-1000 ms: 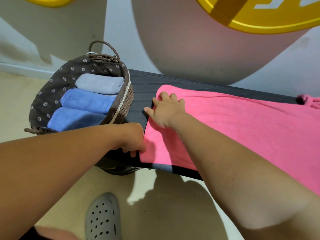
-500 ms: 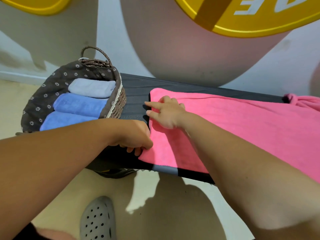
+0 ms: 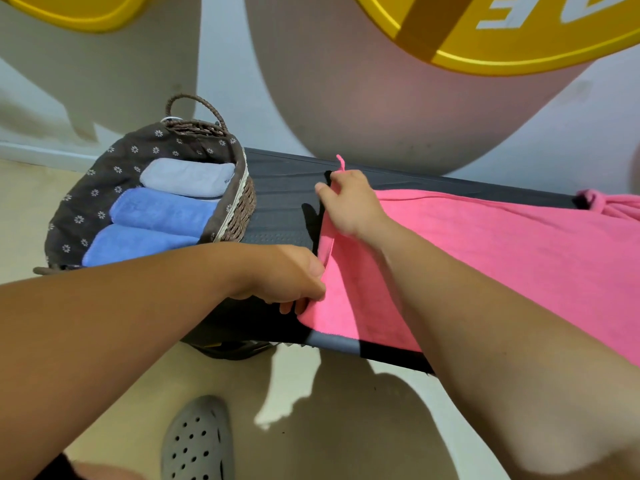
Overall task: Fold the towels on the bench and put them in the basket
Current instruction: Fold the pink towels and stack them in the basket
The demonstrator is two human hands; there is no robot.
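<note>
A pink towel (image 3: 485,258) lies spread along the dark bench (image 3: 280,199). My left hand (image 3: 294,275) pinches the towel's near left corner at the bench's front edge. My right hand (image 3: 346,202) grips the far left corner and lifts it, with the pink hanging loop sticking up above the fingers. The towel's left edge stands raised between the two hands. A wicker basket (image 3: 242,209) with a brown flowered liner sits at the bench's left end, holding a folded grey towel (image 3: 188,176) and two folded blue towels (image 3: 162,211).
More bunched pink cloth (image 3: 609,202) lies at the bench's far right. A wall with large yellow and brown shapes stands right behind the bench. My grey perforated clog (image 3: 199,441) is on the beige floor below.
My right hand went from lying flat on the towel to gripping its far left corner and lifting it. My left hand closed on the near corner. The left edge now rises off the bench.
</note>
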